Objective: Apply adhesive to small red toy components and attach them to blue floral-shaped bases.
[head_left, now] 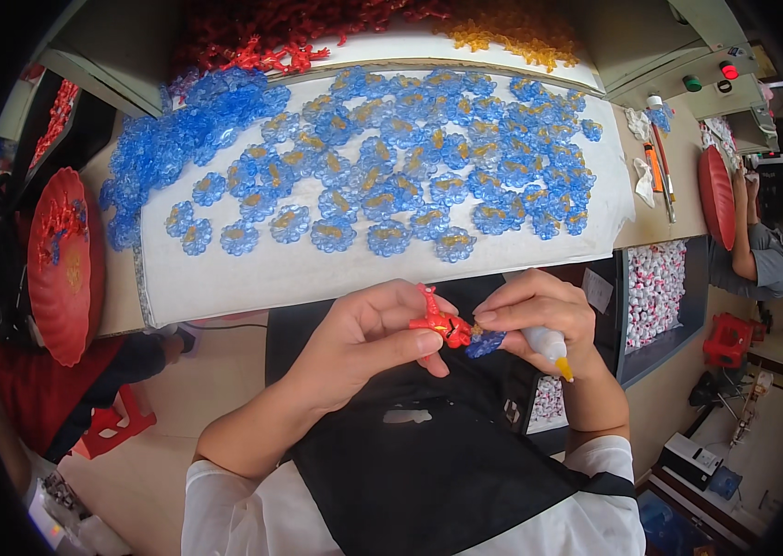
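Near my lap, just off the table's front edge, my left hand [368,329] pinches a small red plastic figure [444,326] between thumb and fingers. My right hand [549,306] is closed, its thumb and fingertips at a dark blue piece [485,345] that touches the figure's right end. In the same hand lies a whitish squeeze bottle [547,343], its yellow tip slanting down and away from the figure. Beyond both hands, many clear blue flower-shaped pieces [389,238] with amber bits on them cover a white sheet [225,283].
Blue pieces without visible amber pile up at left [192,116]. Red figures [289,57] and amber parts [512,37] heap on a shelf behind. Red trays [67,306] stand either side. A bin of white-and-pink items [655,295] sits right. Another person [766,250] works far right.
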The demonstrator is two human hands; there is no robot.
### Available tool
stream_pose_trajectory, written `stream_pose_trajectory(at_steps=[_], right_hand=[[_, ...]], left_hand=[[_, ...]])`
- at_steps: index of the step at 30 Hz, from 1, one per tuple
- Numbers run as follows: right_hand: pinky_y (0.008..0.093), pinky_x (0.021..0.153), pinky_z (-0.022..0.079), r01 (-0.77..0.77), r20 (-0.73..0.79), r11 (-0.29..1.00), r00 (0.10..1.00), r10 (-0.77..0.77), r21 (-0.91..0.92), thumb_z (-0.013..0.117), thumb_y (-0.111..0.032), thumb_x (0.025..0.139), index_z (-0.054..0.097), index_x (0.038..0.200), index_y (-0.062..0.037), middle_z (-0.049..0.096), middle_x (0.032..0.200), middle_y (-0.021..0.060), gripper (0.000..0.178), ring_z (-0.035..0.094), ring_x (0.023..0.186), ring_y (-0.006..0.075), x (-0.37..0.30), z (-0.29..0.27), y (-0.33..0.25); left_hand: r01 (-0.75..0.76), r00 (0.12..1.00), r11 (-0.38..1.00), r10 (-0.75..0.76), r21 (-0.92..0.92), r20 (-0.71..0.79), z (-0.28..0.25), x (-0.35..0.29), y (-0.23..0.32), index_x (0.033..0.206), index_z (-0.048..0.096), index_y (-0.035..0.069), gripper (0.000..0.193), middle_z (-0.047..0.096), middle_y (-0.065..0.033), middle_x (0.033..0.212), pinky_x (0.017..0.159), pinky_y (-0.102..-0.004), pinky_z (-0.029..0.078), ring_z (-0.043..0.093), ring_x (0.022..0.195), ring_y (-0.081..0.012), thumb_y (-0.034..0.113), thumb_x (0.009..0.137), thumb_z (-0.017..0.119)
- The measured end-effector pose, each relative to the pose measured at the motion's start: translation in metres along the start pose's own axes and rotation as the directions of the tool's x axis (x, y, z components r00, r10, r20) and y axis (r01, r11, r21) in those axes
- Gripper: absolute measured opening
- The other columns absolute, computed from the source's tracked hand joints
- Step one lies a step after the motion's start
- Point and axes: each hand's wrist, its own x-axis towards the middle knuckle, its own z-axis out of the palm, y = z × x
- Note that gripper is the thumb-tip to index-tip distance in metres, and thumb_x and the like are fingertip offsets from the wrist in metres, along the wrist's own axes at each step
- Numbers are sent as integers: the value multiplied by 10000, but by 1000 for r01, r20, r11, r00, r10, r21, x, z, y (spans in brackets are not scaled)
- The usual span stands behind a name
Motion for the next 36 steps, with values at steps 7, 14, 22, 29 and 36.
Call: stream_pose_trajectory(at_steps=[7, 14, 22, 29, 36], right_hand=[[280, 588, 492, 55, 50, 996, 997, -51, -64, 707, -1, 615, 649, 881, -42, 615, 843, 91, 275, 615, 725, 198, 1, -3, -4], [283, 575, 490, 70, 95, 986, 994, -56, -152, 702, -28, 616, 649, 891, -39, 600, 822, 82, 280, 609, 706, 198, 1, -8, -12], [293, 568, 488, 76, 123, 976, 991, -51, -205, 702, -21, 600, 644, 904, -48, 596, 820, 73, 312, 602, 698, 198, -7, -10, -12], [290, 558, 482, 55, 170, 967, 985, -12, -249, 703, -13, 591, 631, 906, -49, 581, 810, 69, 325, 592, 688, 204, -3, -15, -21], [289, 547, 481, 35, 123, 972, 992, -6, -232, 704, -2, 586, 629, 871, -34, 574, 804, 76, 297, 593, 676, 203, -5, -20, -23]], left_hand=[[26, 1000, 1000, -26, -1, -18, 2, 3, 1, 963, 543, -10, 171, 581, -120, 981, 624, -276, 528, 604, 766, -163, 43, 802, 570], [118, 993, 993, -118, 4, 8, 2, 7, 6, 977, 546, -21, 188, 579, -108, 987, 626, -276, 531, 592, 815, -146, 69, 814, 569], [191, 981, 976, -191, 109, -3, 4, 13, 9, 989, 548, -24, 212, 588, -113, 960, 642, -263, 523, 599, 780, -140, 88, 813, 582], [242, 968, 959, -248, 146, 24, 6, 18, 14, 997, 542, -26, 219, 607, -112, 909, 643, -247, 506, 608, 729, -147, 96, 820, 580], [258, 964, 944, -264, 207, 0, 16, 21, 22, 998, 540, -20, 230, 607, -116, 907, 635, -244, 494, 615, 670, -166, 114, 818, 589]])
